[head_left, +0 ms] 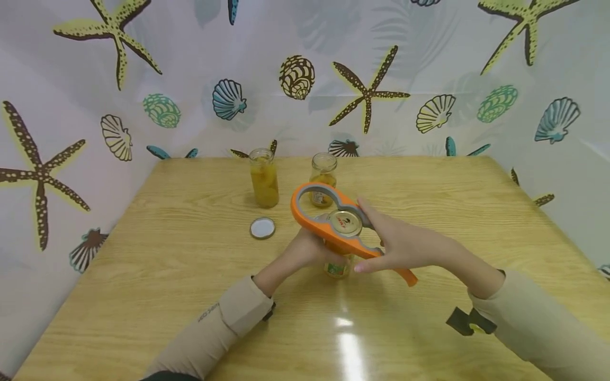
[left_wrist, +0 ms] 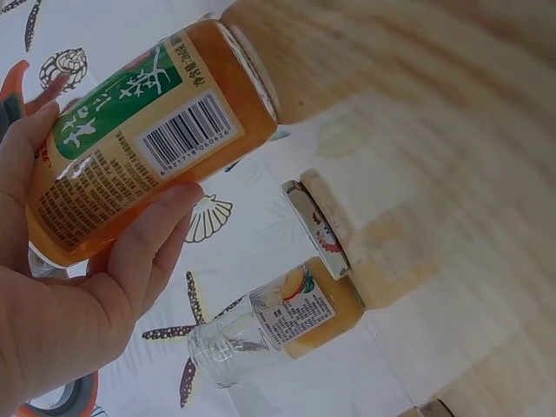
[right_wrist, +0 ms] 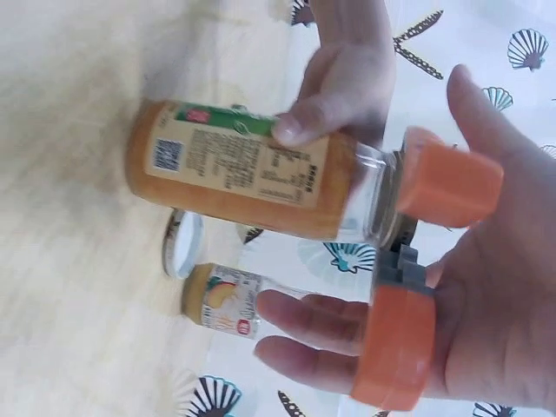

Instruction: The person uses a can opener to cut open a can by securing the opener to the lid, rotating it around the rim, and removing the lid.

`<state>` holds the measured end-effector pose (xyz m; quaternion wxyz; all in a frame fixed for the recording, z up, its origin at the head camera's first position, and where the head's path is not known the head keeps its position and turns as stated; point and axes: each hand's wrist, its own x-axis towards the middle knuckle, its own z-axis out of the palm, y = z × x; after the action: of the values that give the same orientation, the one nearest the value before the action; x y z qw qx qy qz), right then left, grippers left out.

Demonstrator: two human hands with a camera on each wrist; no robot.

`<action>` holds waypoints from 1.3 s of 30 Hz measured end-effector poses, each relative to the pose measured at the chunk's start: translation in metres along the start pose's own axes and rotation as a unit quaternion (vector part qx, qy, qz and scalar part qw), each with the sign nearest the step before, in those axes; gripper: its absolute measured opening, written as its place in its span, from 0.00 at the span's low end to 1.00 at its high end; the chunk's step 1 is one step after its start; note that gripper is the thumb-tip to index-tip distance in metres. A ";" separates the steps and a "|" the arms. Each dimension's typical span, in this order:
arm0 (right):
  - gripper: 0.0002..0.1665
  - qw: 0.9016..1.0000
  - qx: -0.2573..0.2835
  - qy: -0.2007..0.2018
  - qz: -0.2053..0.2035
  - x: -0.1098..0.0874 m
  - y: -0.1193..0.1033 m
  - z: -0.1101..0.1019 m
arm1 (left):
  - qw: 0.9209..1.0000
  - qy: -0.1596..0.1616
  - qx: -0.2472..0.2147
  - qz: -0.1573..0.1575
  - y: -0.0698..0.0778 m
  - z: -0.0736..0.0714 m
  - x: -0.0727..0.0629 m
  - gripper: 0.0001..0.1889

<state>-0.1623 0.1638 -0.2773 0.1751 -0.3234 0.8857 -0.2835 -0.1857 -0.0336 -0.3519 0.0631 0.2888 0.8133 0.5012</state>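
Note:
My left hand (head_left: 310,248) grips a glass jar (left_wrist: 130,139) of orange contents with a green and tan label. The jar stands over the table in front of me, and its gold lid (head_left: 346,223) is on. An orange and grey jar opener (head_left: 333,235) sits around that lid, its ring end pointing to the far left. My right hand (head_left: 410,243) holds the opener's handles, thumb on one side and fingers curved around the other. In the right wrist view, the orange handle ends (right_wrist: 395,347) lie against the palm.
Behind the opener stand a tall lidless jar (head_left: 265,182) with yellow fruit and a shorter lidless jar (head_left: 324,177), partly covered. A loose lid (head_left: 262,228) lies white side up on the wooden table (head_left: 190,248). A shell-patterned cloth (head_left: 257,63) hangs behind.

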 end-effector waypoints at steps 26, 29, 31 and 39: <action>0.57 0.999 -0.002 0.023 0.049 -0.008 0.015 0.010 | 0.999 -0.002 0.005 -0.033 0.000 0.000 0.000 0.35; 0.56 0.999 -0.001 0.019 0.034 -0.008 0.017 0.008 | 1.000 -0.003 0.001 -0.021 0.000 0.000 0.000 0.35; 0.56 1.000 -0.004 0.014 0.025 -0.008 0.020 0.006 | 1.000 -0.004 -0.002 -0.011 -0.001 0.000 0.000 0.35; 0.54 1.000 -0.007 -0.003 -0.009 -0.005 0.031 -0.001 | 1.000 0.004 -0.012 0.013 -0.002 -0.001 0.000 0.31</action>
<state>-0.1739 0.1872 -0.2954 0.1731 -0.3331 0.8842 -0.2782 -0.1870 -0.0354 -0.3534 0.0569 0.2962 0.8036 0.5131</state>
